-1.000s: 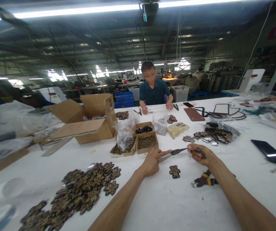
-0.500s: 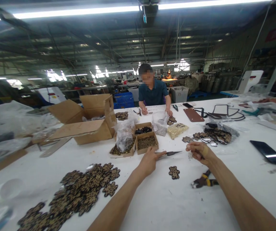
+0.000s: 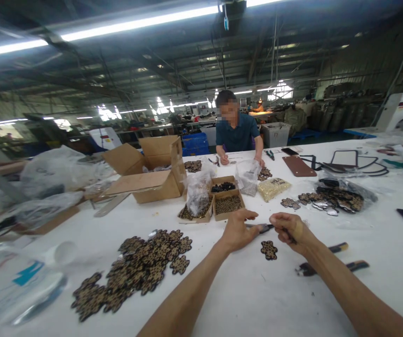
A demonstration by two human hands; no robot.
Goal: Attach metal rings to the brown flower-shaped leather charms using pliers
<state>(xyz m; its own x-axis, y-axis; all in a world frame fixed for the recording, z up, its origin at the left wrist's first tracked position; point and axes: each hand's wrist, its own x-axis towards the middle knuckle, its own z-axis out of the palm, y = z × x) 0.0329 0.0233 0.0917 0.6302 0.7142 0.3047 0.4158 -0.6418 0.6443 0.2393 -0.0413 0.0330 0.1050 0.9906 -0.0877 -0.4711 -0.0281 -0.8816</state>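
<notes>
My left hand point(image 3: 239, 230) holds a dark, narrow-tipped tool point(image 3: 266, 228), its point towards my other hand. Too little of the tool shows to name its kind. With thumb and fingers pinched, my right hand point(image 3: 290, 228) is close to that tip; what is between the fingers is too small to make out. Just below the two hands lies a single flower-shaped leopard-print patch point(image 3: 269, 250). Pliers point(image 3: 357, 266) with black and yellow handles rest partly behind my right forearm. A large pile of similar patches point(image 3: 134, 264) spreads out left of my left arm.
Small open boxes of metal studs point(image 3: 227, 204) stand beyond my left hand, beside a bag of yellowish pieces point(image 3: 274, 188). A big cardboard box point(image 3: 159, 185) is further left. Bagged patches point(image 3: 345, 196) lie right. Across the table a person point(image 3: 237, 131) works with both hands.
The view has turned left, so the table things appear further right. My left hand has changed its hold, with the thumb now along the tool, and the tool's tip is closer to my right hand.
</notes>
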